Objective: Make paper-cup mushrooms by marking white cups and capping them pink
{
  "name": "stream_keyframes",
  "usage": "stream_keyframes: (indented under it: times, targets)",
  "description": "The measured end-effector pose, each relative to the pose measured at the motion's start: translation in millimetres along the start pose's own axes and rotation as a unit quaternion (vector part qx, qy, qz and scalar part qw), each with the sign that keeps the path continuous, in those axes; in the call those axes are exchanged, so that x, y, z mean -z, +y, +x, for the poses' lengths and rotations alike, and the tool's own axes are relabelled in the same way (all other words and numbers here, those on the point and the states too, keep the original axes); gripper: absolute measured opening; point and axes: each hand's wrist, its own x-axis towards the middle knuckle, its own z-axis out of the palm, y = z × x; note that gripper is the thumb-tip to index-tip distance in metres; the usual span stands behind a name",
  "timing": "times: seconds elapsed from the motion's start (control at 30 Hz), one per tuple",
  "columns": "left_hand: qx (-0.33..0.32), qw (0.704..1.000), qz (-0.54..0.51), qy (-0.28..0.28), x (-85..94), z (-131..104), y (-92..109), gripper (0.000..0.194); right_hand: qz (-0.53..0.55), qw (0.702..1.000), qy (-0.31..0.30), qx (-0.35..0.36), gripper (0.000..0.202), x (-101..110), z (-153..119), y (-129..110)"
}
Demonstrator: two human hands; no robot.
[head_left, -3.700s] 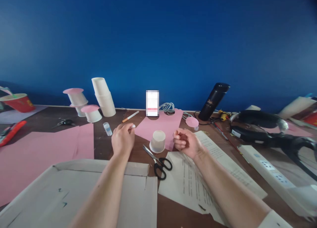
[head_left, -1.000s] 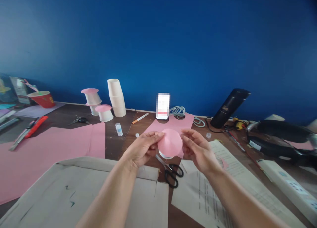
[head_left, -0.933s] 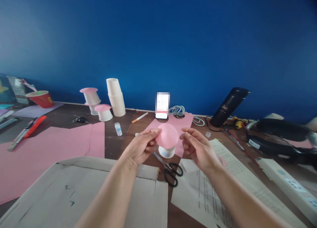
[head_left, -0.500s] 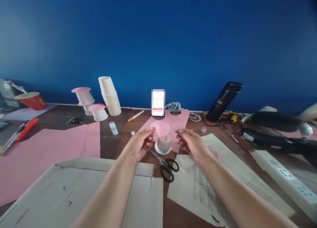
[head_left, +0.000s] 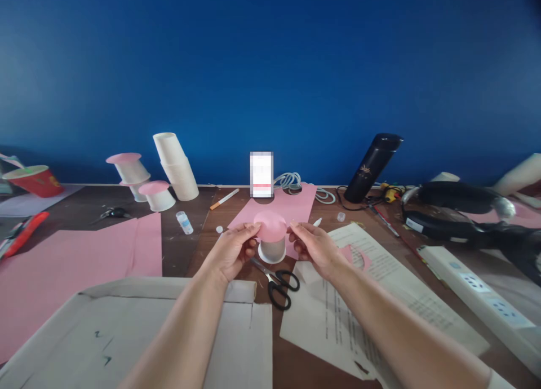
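Left hand (head_left: 231,252): fingers curled, thumb and fingertips pinching the 9 o'clock edge of a pink paper disc (head_left: 270,226). Right hand (head_left: 311,247): likewise closed in a pinch on the disc's 3 o'clock edge. Both forearms enter from 6 o'clock.

The disc sits flat on top of an upturned white paper cup (head_left: 272,249), mouth down on the table (head_left: 198,239). Whether the disc rests fully on the cup's base or is held just above it cannot be told. The cup stands on the near edge of a pink sheet (head_left: 291,204) with round holes cut along its far edge.

At 5 o'clock of the cup, just beside it: black-handled scissors (head_left: 274,277), blades pointing toward the cup. At 6 o'clock of the left hand: a flattened grey cardboard box (head_left: 139,327). Under the right forearm: printed white papers (head_left: 372,299), with a pink offcut (head_left: 357,256) lying on them near the right wrist.

At 9 o'clock of the left hand: a small clear glue bottle (head_left: 183,222) and a loose white cap (head_left: 218,229); beyond them a large pink sheet (head_left: 71,262).

At 10 o'clock, against the blue wall: a leaning stack of white cups (head_left: 176,167) and 2 upturned cups topped with pink discs (head_left: 146,177).

At 12 o'clock: an upright phone (head_left: 261,175), screen blurred, with a coiled white cable (head_left: 291,181) beside it. At 2 o'clock: a black flask (head_left: 372,160). At 3 o'clock, well apart: a white power strip (head_left: 477,293).
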Motion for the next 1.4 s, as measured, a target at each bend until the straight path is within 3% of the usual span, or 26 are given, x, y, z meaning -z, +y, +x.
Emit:
stream_keyframes:
  times: [0.7,1.4]
  targets:
    - [-0.026,0.995,0.100,0.018,-3.0,-0.1,-5.3,0.035,0.001,0.999,-0.043,-0.012,0.043,-1.4,-1.8,0.8]
    - [0.022,0.993,0.114,0.018,-2.7,0.3,-8.1,0.033,0.035,0.995,-0.080,-0.047,0.038,2.5,0.0,-0.1]
